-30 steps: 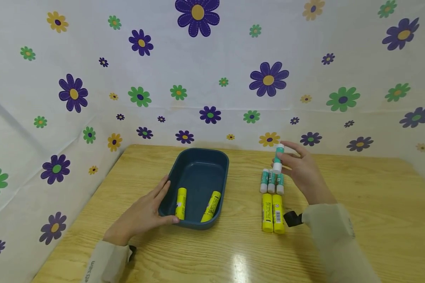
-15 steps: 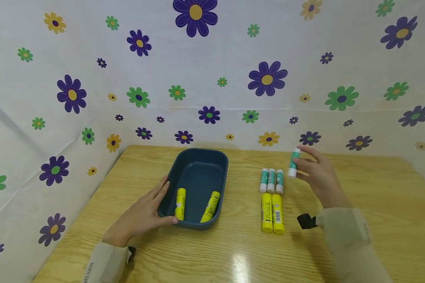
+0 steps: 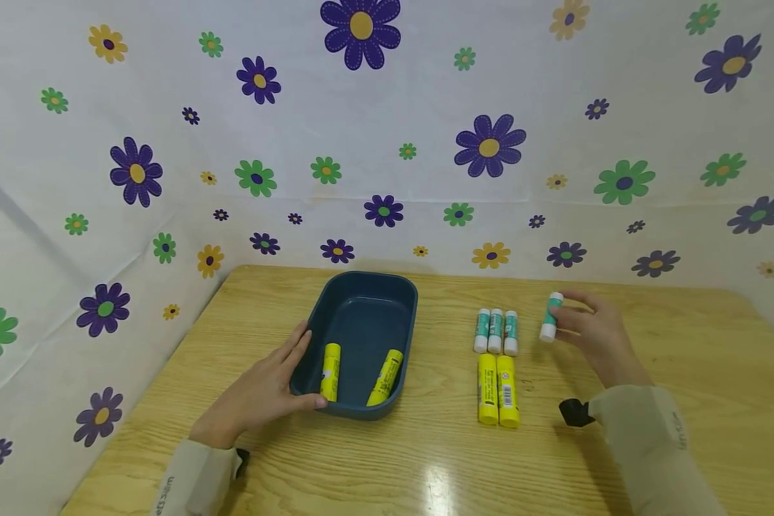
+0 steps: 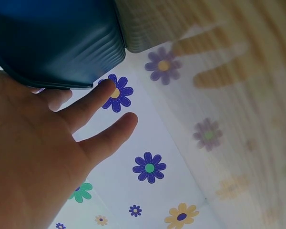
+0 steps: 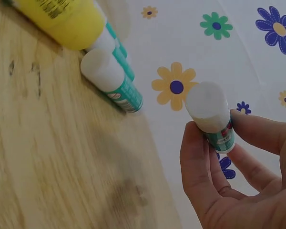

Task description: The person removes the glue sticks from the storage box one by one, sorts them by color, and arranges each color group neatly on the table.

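Note:
My right hand (image 3: 598,335) pinches a small green-and-white glue stick (image 3: 551,317) between thumb and fingers, to the right of the other sticks. In the right wrist view the white cap of this glue stick (image 5: 209,107) faces the camera. My left hand (image 3: 258,390) rests on the left side of a dark blue tray (image 3: 405,301), thumb over the near rim and fingers along the outer wall. Two yellow glue sticks (image 3: 330,373) lie inside the tray at its near end. From the left wrist, the fingers (image 4: 109,138) look extended beside the tray wall.
Three small green-and-white glue sticks (image 3: 495,331) lie in a row right of the tray. Two larger yellow glue sticks (image 3: 487,389) lie side by side just nearer. The wooden table (image 3: 361,466) ends at a flower-patterned white sheet (image 3: 361,129) behind and at left.
My right hand has carried the small glue stick rightward from above the row, then lowered it toward the table. My left hand stays on the tray.

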Available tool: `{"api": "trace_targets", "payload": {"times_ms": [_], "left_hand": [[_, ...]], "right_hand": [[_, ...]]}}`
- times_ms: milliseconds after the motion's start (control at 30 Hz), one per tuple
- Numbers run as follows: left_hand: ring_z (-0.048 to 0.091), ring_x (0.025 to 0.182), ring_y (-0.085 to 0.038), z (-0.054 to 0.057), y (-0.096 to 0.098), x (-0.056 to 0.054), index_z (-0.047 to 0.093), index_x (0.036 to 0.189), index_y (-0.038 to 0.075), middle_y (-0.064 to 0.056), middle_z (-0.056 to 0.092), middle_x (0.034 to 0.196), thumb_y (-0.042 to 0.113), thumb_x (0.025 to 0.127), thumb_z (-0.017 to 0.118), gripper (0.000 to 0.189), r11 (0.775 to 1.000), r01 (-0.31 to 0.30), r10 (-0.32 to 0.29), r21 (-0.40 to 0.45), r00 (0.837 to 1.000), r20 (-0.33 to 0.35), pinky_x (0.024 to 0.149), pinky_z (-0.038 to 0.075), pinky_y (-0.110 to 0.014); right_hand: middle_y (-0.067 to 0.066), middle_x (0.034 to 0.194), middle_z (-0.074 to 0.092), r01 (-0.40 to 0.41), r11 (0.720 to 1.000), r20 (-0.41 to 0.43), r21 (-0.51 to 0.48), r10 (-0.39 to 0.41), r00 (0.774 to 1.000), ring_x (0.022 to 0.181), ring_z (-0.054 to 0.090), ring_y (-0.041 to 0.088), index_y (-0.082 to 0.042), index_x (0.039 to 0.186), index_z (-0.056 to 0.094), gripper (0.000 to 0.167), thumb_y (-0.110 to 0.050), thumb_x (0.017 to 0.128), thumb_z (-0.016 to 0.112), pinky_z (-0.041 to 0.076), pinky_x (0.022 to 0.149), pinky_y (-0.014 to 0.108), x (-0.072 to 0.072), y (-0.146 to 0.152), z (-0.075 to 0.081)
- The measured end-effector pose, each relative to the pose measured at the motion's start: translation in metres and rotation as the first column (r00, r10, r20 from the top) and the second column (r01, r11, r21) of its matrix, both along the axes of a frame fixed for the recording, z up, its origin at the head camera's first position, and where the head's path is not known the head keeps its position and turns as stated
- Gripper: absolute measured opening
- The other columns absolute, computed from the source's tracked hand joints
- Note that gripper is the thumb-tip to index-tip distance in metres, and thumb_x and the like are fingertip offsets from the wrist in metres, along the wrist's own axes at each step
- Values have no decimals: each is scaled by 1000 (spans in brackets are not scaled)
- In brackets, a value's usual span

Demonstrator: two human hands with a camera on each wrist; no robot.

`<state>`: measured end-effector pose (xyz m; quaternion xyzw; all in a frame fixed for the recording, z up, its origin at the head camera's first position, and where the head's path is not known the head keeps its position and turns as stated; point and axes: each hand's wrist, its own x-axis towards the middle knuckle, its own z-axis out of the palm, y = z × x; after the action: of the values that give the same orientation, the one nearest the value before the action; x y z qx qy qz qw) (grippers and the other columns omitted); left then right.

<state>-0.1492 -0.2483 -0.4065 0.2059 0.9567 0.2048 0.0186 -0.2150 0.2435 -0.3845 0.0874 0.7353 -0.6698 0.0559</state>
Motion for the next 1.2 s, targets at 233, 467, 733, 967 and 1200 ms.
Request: {"api": "trace_targets", "payload": {"times_ms": [233, 467, 733, 967, 1200], "left_hand": [[29, 146, -46, -1, 1, -1, 21, 160, -2, -16, 12, 168, 64, 85, 72, 112, 1000, -2, 2, 14, 1000, 9, 107, 36, -66], [30, 145, -47, -1, 1, -1, 21, 160, -2, -17, 12, 168, 66, 85, 70, 113, 1000, 3, -4, 8, 1000, 8, 107, 37, -66], [29, 145, -47, 0, 0, -1, 20, 160, -2, -18, 12, 168, 65, 85, 71, 113, 1000, 7, -7, 9, 1000, 9, 107, 36, -66], [30, 145, -46, 0, -1, -1, 20, 160, -2, -16, 11, 169, 64, 85, 71, 112, 1000, 4, -4, 1, 1000, 9, 107, 37, -66], [31, 145, -46, 0, 0, -1, 21, 160, -2, -18, 12, 168, 65, 85, 71, 113, 1000, 7, -7, 4, 1000, 5, 107, 38, -64]], "right_hand": [[23, 143, 44, -43, 991, 75, 129, 34, 997, 94, 62, 7, -3, 160, 26, 66, -15, 104, 59, 56, 85, 25, -7, 3, -11], [36, 135, 51, -85, 964, 84, 252, 65, 994, 82, 66, 8, 8, 152, 32, 62, -9, 101, 62, 60, 77, 29, -16, 0, -21], [36, 124, 56, -123, 926, 98, 358, 94, 991, 81, 66, 15, 13, 146, 36, 55, -5, 100, 62, 61, 76, 34, -20, -14, -20], [30, 117, 58, -129, 906, 114, 404, 91, 989, 81, 65, 20, 12, 144, 40, 53, -6, 99, 63, 60, 74, 33, -23, -22, -21], [29, 118, 56, -162, 914, 139, 371, 118, 983, 89, 64, 23, 13, 144, 39, 53, -6, 100, 62, 60, 76, 33, -22, -22, -18]]}}
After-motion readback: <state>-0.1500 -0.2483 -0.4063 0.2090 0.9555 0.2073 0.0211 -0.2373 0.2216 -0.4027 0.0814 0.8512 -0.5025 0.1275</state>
